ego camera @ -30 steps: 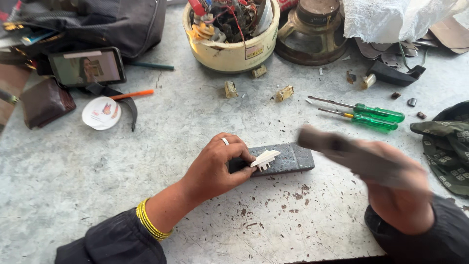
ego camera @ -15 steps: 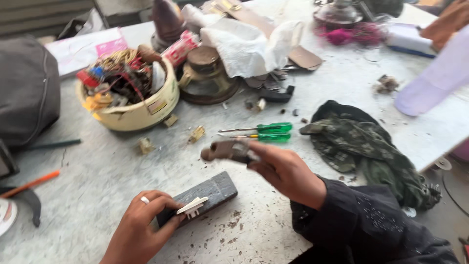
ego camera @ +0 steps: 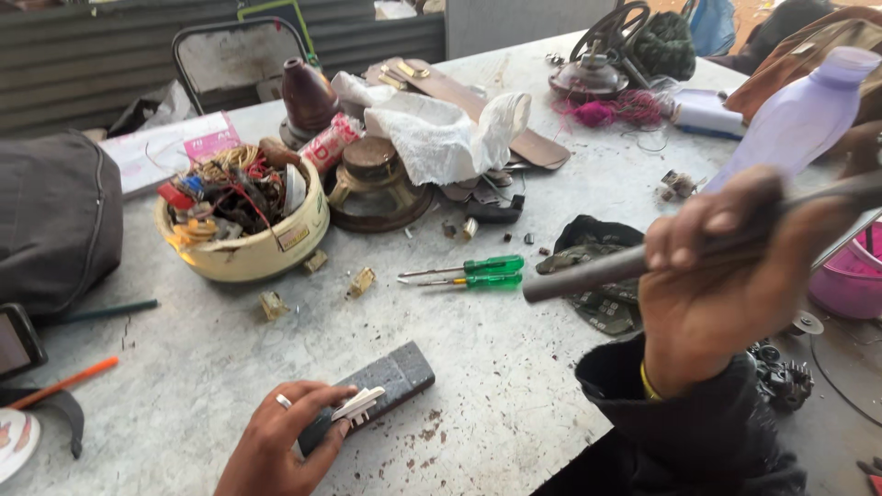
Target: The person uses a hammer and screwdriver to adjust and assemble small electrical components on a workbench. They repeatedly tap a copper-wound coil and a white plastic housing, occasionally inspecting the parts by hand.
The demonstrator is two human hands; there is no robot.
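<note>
My left hand [ego camera: 280, 441] rests at the near edge of the grey table [ego camera: 514, 386], pinning a small white plastic part [ego camera: 358, 405] against a dark rectangular block [ego camera: 395, 377]. My right hand [ego camera: 707, 276] is raised at the right, closed around a dark metal rod-like tool [ego camera: 588, 274] that points left above the table. Two green-handled screwdrivers [ego camera: 478, 272] lie side by side between the block and the clutter behind.
A cream bowl [ego camera: 248, 253] full of wires and parts stands at the left. Behind it are a round metal piece [ego camera: 372, 184], a white cloth [ego camera: 441, 138], a camouflage cloth [ego camera: 597, 266], a purple bottle [ego camera: 799, 115], a pink tub [ego camera: 850, 276] and a dark bag [ego camera: 55, 220].
My right hand has lifted the rod-like tool higher and further right, closer to the camera. My left hand stays on the white part and block. The view has swung rightward.
</note>
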